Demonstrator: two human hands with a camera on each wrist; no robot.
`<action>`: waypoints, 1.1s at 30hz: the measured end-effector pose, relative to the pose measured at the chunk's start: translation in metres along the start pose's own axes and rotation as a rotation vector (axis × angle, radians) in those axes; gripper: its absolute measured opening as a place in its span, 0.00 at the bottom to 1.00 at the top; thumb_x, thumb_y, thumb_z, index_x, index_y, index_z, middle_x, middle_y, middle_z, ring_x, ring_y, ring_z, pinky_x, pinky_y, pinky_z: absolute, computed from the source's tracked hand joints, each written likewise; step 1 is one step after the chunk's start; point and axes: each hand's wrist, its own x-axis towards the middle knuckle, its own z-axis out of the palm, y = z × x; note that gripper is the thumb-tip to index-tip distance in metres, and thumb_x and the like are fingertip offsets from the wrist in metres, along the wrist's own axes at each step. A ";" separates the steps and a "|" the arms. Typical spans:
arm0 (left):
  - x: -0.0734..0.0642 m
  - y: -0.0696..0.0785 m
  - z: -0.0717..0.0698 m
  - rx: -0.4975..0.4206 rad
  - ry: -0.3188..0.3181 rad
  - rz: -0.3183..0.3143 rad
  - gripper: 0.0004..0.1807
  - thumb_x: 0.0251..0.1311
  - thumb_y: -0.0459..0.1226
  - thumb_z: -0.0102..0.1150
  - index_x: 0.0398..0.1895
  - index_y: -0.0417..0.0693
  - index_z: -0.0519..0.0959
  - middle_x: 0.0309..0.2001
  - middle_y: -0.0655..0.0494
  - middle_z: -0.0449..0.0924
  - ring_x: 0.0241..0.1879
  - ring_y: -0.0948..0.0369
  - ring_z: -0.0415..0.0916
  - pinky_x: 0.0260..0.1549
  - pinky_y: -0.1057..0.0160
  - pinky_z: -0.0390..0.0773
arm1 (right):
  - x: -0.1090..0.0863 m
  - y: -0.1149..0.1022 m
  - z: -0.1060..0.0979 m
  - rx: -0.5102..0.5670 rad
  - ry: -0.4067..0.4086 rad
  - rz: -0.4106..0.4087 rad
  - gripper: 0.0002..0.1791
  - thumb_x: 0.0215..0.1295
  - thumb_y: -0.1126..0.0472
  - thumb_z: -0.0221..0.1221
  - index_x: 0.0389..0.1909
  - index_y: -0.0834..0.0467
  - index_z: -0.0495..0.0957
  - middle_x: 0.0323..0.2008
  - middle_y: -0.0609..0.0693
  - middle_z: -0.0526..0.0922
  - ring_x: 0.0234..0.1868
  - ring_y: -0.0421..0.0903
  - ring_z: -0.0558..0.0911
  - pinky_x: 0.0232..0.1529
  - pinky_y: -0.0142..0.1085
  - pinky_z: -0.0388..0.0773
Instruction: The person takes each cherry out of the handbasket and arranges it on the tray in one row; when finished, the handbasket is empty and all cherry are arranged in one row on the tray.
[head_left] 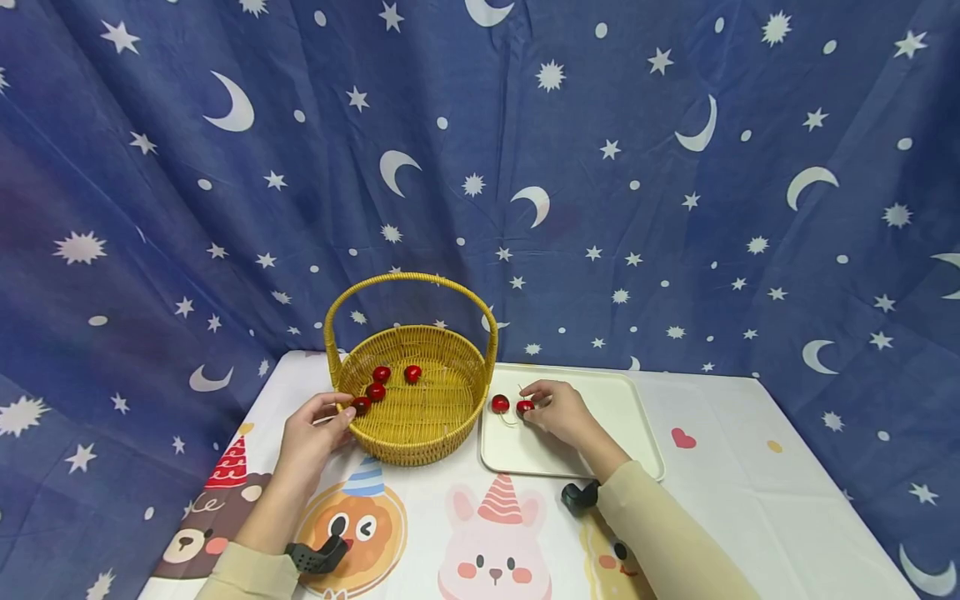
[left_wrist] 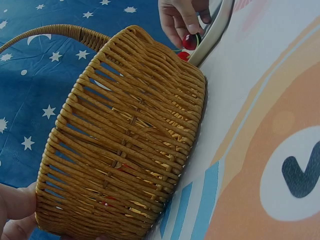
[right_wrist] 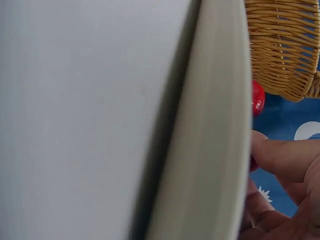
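Note:
A yellow woven basket [head_left: 420, 454] with a tall arched handle holds several red cherries, among them a cherry [head_left: 413, 374] near the middle and a dark cherry [head_left: 362, 406] at the left rim. My left hand [head_left: 311, 433] grips the basket's left rim, fingertips right beside that dark cherry; in the left wrist view the rim partly hides the thumb [left_wrist: 20, 200]. Over the cream tray [head_left: 615, 425], my right hand [head_left: 561, 410] pinches a stemmed cherry [head_left: 525, 408] between thumb and fingers. Another cherry [head_left: 500, 404] with a stem lies on the tray just left of it.
The tray stands right beside the basket. Beneath both is a white cloth [head_left: 720, 492] printed with cartoon animals. A blue curtain [head_left: 570, 208] with moons and stars hangs close behind them. In the right wrist view the tray's edge [right_wrist: 210, 125] blocks much of the scene.

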 end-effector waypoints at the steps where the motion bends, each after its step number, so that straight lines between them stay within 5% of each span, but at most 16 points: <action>1: 0.000 0.000 0.000 0.001 0.003 -0.001 0.21 0.76 0.35 0.64 0.67 0.41 0.78 0.55 0.47 0.72 0.40 0.64 0.81 0.43 0.66 0.90 | 0.000 0.000 0.000 -0.009 -0.002 -0.007 0.18 0.58 0.69 0.75 0.49 0.52 0.90 0.44 0.53 0.88 0.38 0.46 0.81 0.33 0.33 0.79; 7: 0.002 0.000 -0.001 0.002 0.009 -0.004 0.20 0.76 0.35 0.64 0.67 0.41 0.78 0.53 0.48 0.73 0.40 0.64 0.81 0.43 0.66 0.90 | 0.002 -0.002 0.002 -0.030 -0.010 -0.021 0.17 0.58 0.70 0.75 0.47 0.52 0.90 0.41 0.52 0.88 0.39 0.45 0.81 0.37 0.34 0.76; 15: 0.002 -0.002 0.000 0.001 0.008 -0.008 0.19 0.76 0.35 0.64 0.67 0.42 0.78 0.54 0.48 0.74 0.42 0.62 0.82 0.44 0.66 0.90 | -0.006 -0.015 -0.014 0.009 -0.001 -0.067 0.21 0.61 0.68 0.74 0.56 0.54 0.88 0.52 0.59 0.88 0.42 0.49 0.87 0.36 0.35 0.82; 19: 0.003 -0.003 -0.001 0.008 0.001 -0.013 0.20 0.76 0.35 0.64 0.68 0.42 0.78 0.55 0.48 0.73 0.41 0.64 0.81 0.44 0.67 0.90 | -0.020 -0.043 -0.024 0.096 -0.057 -0.164 0.21 0.62 0.70 0.73 0.56 0.57 0.88 0.53 0.63 0.88 0.40 0.48 0.87 0.38 0.35 0.83; 25: 0.001 -0.001 -0.001 0.019 0.004 -0.013 0.20 0.76 0.36 0.64 0.67 0.43 0.78 0.55 0.48 0.73 0.40 0.65 0.81 0.43 0.67 0.90 | -0.037 -0.102 -0.015 0.192 -0.246 -0.340 0.20 0.61 0.71 0.73 0.55 0.58 0.88 0.50 0.58 0.89 0.41 0.44 0.86 0.38 0.32 0.84; 33: 0.001 0.000 0.001 0.026 0.001 -0.008 0.20 0.76 0.36 0.64 0.67 0.43 0.78 0.56 0.47 0.74 0.44 0.62 0.82 0.44 0.67 0.90 | -0.008 -0.156 0.038 0.180 -0.344 -0.399 0.25 0.63 0.71 0.73 0.60 0.51 0.87 0.49 0.53 0.89 0.43 0.46 0.87 0.44 0.33 0.86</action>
